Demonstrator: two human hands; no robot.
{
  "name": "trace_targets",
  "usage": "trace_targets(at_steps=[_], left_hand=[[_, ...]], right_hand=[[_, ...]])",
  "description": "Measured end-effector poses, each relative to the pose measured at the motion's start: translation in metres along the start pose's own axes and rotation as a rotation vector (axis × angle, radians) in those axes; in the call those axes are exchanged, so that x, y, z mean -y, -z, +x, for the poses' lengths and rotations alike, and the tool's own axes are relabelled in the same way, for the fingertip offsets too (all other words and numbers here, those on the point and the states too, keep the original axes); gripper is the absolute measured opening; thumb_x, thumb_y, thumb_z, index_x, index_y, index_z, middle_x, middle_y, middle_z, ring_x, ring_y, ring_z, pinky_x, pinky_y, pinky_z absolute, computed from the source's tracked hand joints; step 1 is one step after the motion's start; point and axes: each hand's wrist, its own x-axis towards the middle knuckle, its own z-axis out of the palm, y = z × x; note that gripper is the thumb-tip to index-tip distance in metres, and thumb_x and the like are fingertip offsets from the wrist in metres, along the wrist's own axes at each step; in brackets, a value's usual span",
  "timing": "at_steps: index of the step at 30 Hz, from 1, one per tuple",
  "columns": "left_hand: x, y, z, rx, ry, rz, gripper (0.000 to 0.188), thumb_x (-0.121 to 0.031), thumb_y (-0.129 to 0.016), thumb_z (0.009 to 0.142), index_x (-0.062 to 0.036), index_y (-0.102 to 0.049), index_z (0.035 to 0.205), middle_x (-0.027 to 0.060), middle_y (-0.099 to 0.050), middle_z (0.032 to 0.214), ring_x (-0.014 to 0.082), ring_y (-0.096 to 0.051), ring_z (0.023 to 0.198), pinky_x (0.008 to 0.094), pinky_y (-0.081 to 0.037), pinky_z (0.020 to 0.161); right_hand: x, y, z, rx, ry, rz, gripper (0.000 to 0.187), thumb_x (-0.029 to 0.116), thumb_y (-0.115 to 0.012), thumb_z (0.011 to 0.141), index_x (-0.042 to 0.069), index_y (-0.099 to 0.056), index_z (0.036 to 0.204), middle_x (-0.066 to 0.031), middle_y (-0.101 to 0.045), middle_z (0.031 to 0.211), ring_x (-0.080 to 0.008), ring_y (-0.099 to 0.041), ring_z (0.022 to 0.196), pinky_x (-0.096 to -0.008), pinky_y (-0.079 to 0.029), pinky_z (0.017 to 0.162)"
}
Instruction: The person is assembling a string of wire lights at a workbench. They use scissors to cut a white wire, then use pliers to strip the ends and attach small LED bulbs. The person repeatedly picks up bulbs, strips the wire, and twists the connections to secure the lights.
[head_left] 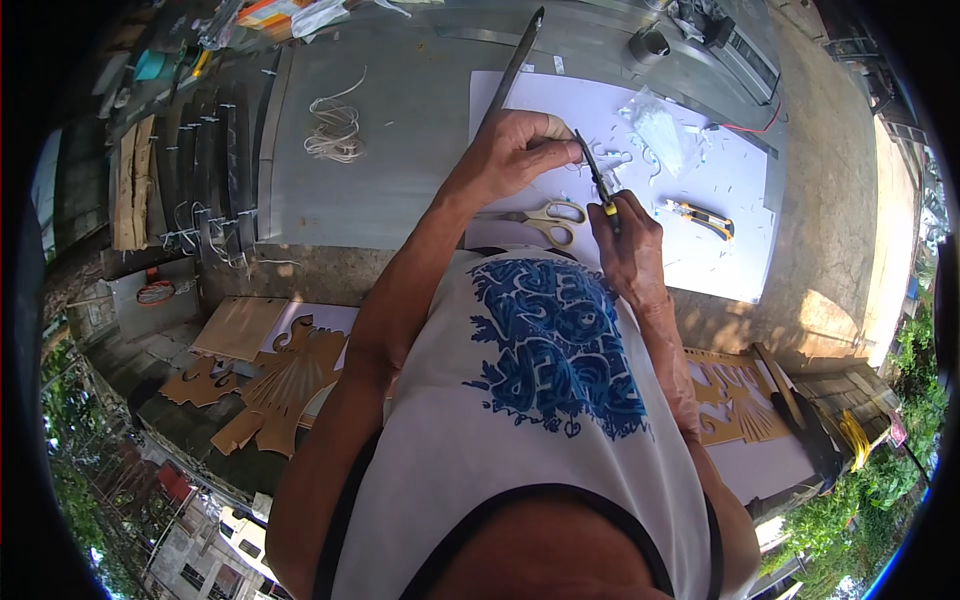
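Observation:
My left hand (515, 155), with a pale wrap around one finger, is closed at the near end of a long dark strip (520, 60) that slants away toward the far side. Its thumb and fingertips pinch together beside the tip of a narrow dark tool. My right hand (630, 245) is wrapped around this dark tool with a yellow band (610, 209); its exact kind is unclear. Beneath both hands lies a white sheet (700, 270). Scissors with beige handles (560, 222) rest by my left wrist, and a yellow and black utility knife (703, 218) lies right of my right hand.
A clear bag of small white pieces (662, 130) sits on the sheet among scattered bits. White cord (335, 135) lies coiled at left, near dark strips with white ties (215, 150). Cut brown ornamental panels (285, 390) flank me. A metal cup (648, 45) stands far right.

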Motion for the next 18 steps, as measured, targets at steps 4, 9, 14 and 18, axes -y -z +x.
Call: trace_targets(at_steps=[4, 9, 14, 18], left_hand=[[-0.009, -0.008, 0.002, -0.026, 0.001, -0.333, 0.021, -0.018, -0.071, 0.091, 0.0017, -0.074, 0.095, 0.0004, -0.064, 0.070, 0.0052, -0.048, 0.058, 0.0217, -0.034, 0.052], [-0.007, 0.002, -0.011, -0.033, 0.001, -0.542, 0.014, -0.009, -0.067, 0.092, 0.0037, -0.073, 0.094, 0.0020, -0.063, 0.070, 0.0028, -0.037, 0.053, 0.0213, -0.027, 0.048], [0.004, 0.022, -0.020, -0.249, 0.024, -0.692, 0.018, -0.012, -0.061, 0.099, 0.0037, -0.068, 0.103, 0.0050, -0.065, 0.084, 0.0040, -0.039, 0.057, 0.0221, -0.031, 0.053], [0.020, 0.042, -0.029, -0.255, -0.078, -0.767, 0.023, -0.018, -0.056, 0.103, 0.0030, -0.063, 0.110, 0.0012, -0.054, 0.074, 0.0055, -0.038, 0.060, 0.0226, -0.032, 0.058]], right_hand=[[0.015, -0.001, -0.002, 0.055, -0.343, 0.424, 0.032, 0.024, -0.055, 0.100, -0.006, -0.064, 0.094, -0.0137, -0.062, 0.080, -0.0252, -0.063, 0.064, -0.0401, -0.048, 0.059], [-0.029, 0.001, 0.014, -0.448, -0.475, 1.222, 0.032, 0.025, -0.051, 0.102, -0.006, -0.060, 0.099, -0.0159, -0.063, 0.078, -0.0265, -0.064, 0.065, -0.0412, -0.054, 0.056], [-0.102, 0.053, 0.019, -0.240, -0.626, 0.266, 0.053, 0.050, -0.054, 0.099, -0.001, -0.064, 0.088, -0.0145, -0.065, 0.080, -0.0237, -0.064, 0.068, -0.0394, -0.048, 0.058], [-0.165, 0.041, 0.020, -0.216, -0.494, -0.447, 0.059, 0.056, -0.047, 0.098, 0.001, -0.066, 0.097, -0.0228, -0.064, 0.094, -0.0356, -0.061, 0.098, -0.0487, -0.047, 0.082]])
